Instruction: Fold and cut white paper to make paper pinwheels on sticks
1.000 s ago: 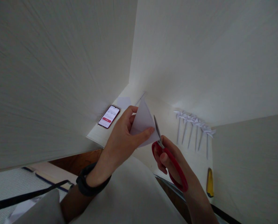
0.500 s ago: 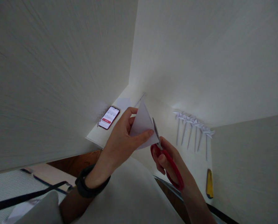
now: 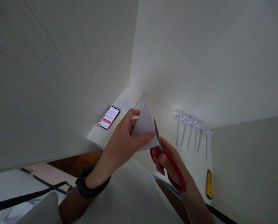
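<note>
Near the middle of the head view, my left hand (image 3: 124,135) pinches a folded white sheet of paper (image 3: 143,123), thumb on the near face and fingers behind it. The paper forms a pointed, roughly triangular shape with its tip upward. My right hand (image 3: 170,158) has its fingers in the red handles of a pair of scissors (image 3: 175,174). The dark blades point up along the paper's right edge. Whether the lower blade lies behind the paper is hidden.
A phone (image 3: 110,117) with a lit timer lies at the left, near a small paper piece (image 3: 124,103) and a thin white stick (image 3: 140,100). Several paper pinwheels on sticks (image 3: 192,123) lie in a row at right. A yellow-handled cutter (image 3: 209,184) rests below them. White walls enclose the table.
The paper and my left hand have shifted slightly right and down. The scissor handles have moved a little to the right and down. Both hands keep their hold.
</note>
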### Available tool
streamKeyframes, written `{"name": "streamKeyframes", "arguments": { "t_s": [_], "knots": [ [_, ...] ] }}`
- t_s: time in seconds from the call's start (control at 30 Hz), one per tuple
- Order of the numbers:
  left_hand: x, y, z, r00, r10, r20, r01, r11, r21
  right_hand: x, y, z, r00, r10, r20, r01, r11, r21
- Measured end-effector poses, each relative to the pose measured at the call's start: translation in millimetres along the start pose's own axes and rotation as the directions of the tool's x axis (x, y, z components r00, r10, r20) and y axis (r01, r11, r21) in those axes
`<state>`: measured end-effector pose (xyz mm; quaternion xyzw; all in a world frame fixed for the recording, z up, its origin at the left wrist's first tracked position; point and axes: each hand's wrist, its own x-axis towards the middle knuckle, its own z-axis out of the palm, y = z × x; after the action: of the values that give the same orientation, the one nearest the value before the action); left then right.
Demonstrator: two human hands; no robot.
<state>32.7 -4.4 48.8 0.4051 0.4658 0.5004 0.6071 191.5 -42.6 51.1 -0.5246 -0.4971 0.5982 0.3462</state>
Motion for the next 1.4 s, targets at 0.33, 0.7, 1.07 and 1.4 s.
{"name": "streamKeyframes", "arguments": {
  "t_s": [0.33, 0.7, 1.07, 1.4],
  "knots": [
    [0.1, 3.5, 1.2, 1.000, -0.021, -0.020, 0.022, 0.999, 0.037, -0.5, -2.4, 1.3, 0.999, 0.016, -0.052, -0.018, 0.999, -0.040],
    [6.4, -3.4, -1.1, 0.999, -0.024, 0.029, 0.023, 0.999, 0.025, 0.5, 2.5, -0.1, 0.997, 0.007, -0.076, -0.009, 1.000, -0.029],
    [5.6, -4.5, -3.0, 0.999, -0.033, 0.019, 0.031, 0.994, 0.102, 0.6, 2.7, 0.2, 1.000, 0.012, -0.018, -0.013, 0.999, -0.035],
    [5.3, -4.3, -2.6, 1.000, -0.025, 0.016, 0.023, 0.992, 0.120, 0.1, -1.1, 1.7, 0.999, 0.014, -0.042, -0.015, 0.999, -0.031]
  ]
}}
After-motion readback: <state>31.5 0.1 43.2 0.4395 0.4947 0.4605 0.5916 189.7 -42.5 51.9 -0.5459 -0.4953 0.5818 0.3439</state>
